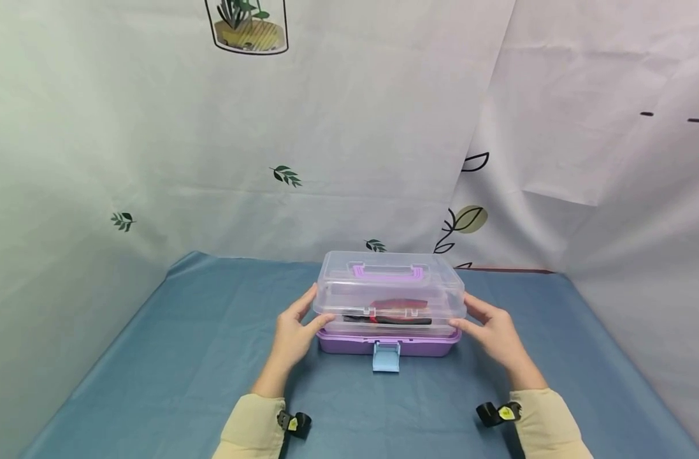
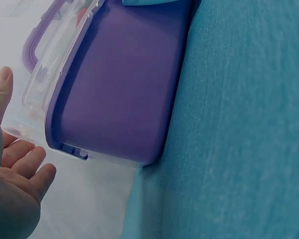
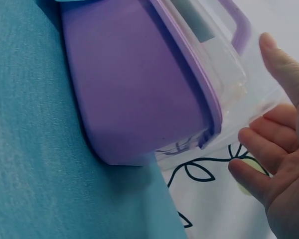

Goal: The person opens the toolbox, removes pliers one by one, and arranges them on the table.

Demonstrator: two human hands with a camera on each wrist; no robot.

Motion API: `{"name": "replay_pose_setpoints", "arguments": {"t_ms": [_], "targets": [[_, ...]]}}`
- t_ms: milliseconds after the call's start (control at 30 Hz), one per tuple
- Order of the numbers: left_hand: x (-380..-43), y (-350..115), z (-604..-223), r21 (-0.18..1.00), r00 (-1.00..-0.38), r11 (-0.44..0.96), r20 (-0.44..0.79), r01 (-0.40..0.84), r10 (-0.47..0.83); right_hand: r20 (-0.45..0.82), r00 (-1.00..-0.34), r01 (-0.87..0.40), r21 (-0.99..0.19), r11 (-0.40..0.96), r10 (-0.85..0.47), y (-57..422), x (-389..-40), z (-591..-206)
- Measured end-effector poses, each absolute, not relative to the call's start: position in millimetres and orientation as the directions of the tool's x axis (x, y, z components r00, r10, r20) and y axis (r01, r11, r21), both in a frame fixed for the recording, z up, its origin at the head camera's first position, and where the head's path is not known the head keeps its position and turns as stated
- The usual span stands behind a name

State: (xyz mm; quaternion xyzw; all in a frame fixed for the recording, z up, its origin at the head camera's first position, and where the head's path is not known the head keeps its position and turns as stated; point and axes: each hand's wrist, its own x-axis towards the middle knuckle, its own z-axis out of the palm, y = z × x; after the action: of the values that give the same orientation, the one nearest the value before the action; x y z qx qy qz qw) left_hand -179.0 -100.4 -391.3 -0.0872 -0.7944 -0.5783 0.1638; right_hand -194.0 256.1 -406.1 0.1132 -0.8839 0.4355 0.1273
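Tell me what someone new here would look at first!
Probably the clear lid above the purple box, with the left hand and right hand at its two ends. Next, perhaps the pale blue latch in front, or the red thing showing through the plastic.

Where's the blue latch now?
In the head view, right of centre, the blue latch is at the front of the purple base, below the clear lid.

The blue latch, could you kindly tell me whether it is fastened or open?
Open: the blue latch hangs down in front of the purple base, unhooked from the clear lid.
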Motion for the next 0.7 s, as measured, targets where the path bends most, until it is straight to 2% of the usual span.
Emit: {"name": "replay_pose_setpoints", "arguments": {"t_ms": [167, 333, 467, 700], "targets": [[-179, -100, -390, 0.885, -0.917, 0.280, 0.397, 0.372, -0.037, 0.390, -0.920, -0.338, -0.731, 0.593, -0.043, 254, -196, -411], [-180, -98, -390, 0.863, -0.894, 0.274, 0.447, 0.424, -0.025, 0.430, -0.902, -0.349, -0.766, 0.539, 0.027, 249, -197, -417], [-180, -96, -391, 0.862, -0.893, 0.284, 0.448, 0.420, -0.041, 0.464, -0.879, -0.364, -0.801, 0.475, 0.109, 241, -198, -424], [-181, -93, -392, 0.881, -0.897, 0.263, 0.430, 0.392, -0.104, 0.596, -0.783, -0.546, -0.796, 0.259, 0.179, 225, -203, -433]]}}
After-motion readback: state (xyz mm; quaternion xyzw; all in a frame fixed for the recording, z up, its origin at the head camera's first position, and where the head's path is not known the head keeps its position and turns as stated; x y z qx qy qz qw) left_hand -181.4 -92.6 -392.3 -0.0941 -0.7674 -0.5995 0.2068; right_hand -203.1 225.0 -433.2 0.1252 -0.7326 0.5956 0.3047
